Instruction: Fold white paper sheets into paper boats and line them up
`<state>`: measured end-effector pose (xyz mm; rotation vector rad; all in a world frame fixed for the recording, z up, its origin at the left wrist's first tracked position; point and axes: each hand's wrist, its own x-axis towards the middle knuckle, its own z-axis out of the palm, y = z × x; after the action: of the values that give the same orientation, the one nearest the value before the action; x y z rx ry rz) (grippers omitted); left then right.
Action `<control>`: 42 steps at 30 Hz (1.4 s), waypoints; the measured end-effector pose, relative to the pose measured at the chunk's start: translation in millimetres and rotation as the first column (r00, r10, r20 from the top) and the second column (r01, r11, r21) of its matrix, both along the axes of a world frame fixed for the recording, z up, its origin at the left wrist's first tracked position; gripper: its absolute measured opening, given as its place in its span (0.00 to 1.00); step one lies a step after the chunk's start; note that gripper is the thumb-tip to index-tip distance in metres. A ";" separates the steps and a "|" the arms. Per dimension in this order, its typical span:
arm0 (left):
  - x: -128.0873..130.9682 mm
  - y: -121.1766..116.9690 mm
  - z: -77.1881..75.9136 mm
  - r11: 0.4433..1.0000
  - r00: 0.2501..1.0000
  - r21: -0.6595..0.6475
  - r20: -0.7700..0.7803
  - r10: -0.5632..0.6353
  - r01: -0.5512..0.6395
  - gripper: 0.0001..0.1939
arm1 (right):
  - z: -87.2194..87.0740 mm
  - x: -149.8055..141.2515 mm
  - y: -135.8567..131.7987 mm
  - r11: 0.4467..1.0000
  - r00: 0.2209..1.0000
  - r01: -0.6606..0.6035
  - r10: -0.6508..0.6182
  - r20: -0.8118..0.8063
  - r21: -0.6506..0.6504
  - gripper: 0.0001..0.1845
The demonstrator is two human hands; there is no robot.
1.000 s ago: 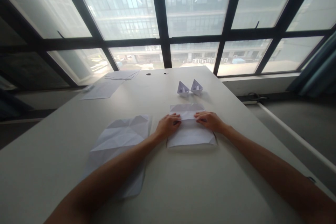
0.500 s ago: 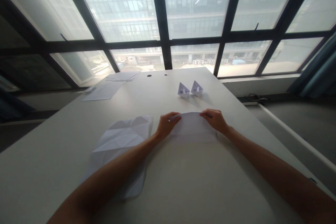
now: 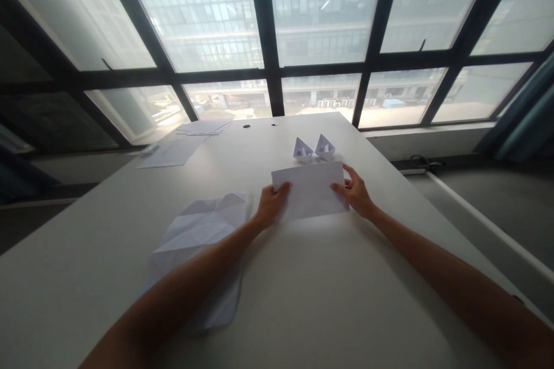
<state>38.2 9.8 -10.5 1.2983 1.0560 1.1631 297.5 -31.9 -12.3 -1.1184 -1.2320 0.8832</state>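
Two grips, one sheet [image 3: 310, 193]

And there it was, squarely between them, tilted upright over the table [image 3: 294, 300]! The left hand [image 3: 273, 203] pinched its left side, thumb on the near face; the right hand [image 3: 354, 190] clasped the right side likewise. Just beyond stood two boats [image 3: 303, 151], while creased paper [image 3: 199, 226] lay left of the sheet.

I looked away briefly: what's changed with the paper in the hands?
A second ago the paper lay on the table; now it is tilted up, facing the viewer. The left hand and right hand, which rested on it, now hold it by its sides. The two folded paper shapes and the creased sheet at left stayed put.
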 end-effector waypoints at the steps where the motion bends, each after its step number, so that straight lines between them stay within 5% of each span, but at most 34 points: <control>1: 1.7 0.0 0.1 1.000 0.999 -0.015 0.047 -0.008 0.009 0.31 | 0.2 -0.6 0.3 1.000 1.000 0.006 -0.007 -0.018 -0.020 0.56; 4: 4.8 1.5 -2.0 0.999 0.993 0.000 0.110 -0.038 0.038 0.31 | 0.7 -0.9 0.6 0.997 0.998 0.056 -0.057 -0.016 -0.052 0.54; 8: 0.9 7.3 -7.0 0.985 0.995 0.170 -0.092 0.040 -0.024 0.35 | -2.4 1.8 1.2 0.990 0.986 0.120 -0.109 0.129 -0.080 0.47; 11: -3.3 8.1 -7.3 0.856 0.918 0.515 -0.317 0.236 -0.042 0.35 | -7.0 1.9 1.8 0.988 0.963 0.119 -0.092 0.254 -0.096 0.44; 13: -4.0 5.0 -6.5 0.760 0.843 0.642 -0.463 0.275 0.105 0.27 | -10.4 0.2 2.1 0.991 0.948 0.088 -0.051 0.314 -0.104 0.43; 16: -1.8 -2.7 -7.1 0.717 0.681 0.568 -0.710 0.178 0.405 0.16 | -14.2 -3.4 1.7 0.995 0.913 0.044 -0.004 0.408 -0.089 0.43; 18: 0.0 -7.4 -8.8 0.697 0.525 0.437 -0.845 0.102 0.568 0.20 | -14.2 -6.5 -0.9 0.995 0.850 0.078 -0.036 0.525 -0.058 0.42; 21: 1.6 -11.6 -10.2 0.662 0.319 0.261 -0.947 0.035 0.702 0.32 | -8.8 -14.3 -9.9 0.973 0.602 0.214 -0.197 0.773 0.081 0.40; 23: 2.0 -12.9 -9.4 0.652 0.248 0.209 -0.968 0.032 0.729 0.35 | -3.7 -23.1 -17.4 0.953 0.406 0.215 -0.286 0.868 0.213 0.36; 25: 2.4 -13.6 -8.1 0.643 0.220 0.197 -0.974 0.045 0.740 0.36 | -0.8 -34.1 -23.0 0.950 0.315 0.118 -0.312 0.896 0.289 0.32; 27: 3.0 -14.1 -7.3 0.630 0.210 0.194 -0.976 0.051 0.752 0.36 | -2.6 -44.5 -25.0 0.962 0.303 -0.020 -0.254 0.919 0.272 0.30; 31: 3.5 -15.5 -8.0 0.610 0.210 0.195 -0.977 0.047 0.768 0.37 | -16.1 -52.3 -20.5 0.983 0.284 -0.182 0.026 0.958 0.028 0.33; 35: 2.5 -16.3 -9.4 0.619 0.207 0.188 -0.978 0.042 0.763 0.38 | -23.1 -42.9 -16.2 0.980 0.232 -0.156 0.160 0.959 -0.126 0.37; 42: 1.9 -16.4 -6.1 0.635 0.168 0.141 -0.986 0.017 0.760 0.39 | -24.4 -21.0 -11.5 0.987 0.184 0.075 0.125 0.975 -0.141 0.36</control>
<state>40.1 -6.5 -16.5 2.8897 0.9225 0.0662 276.5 -43.4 -36.7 -1.9483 -2.2842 0.1051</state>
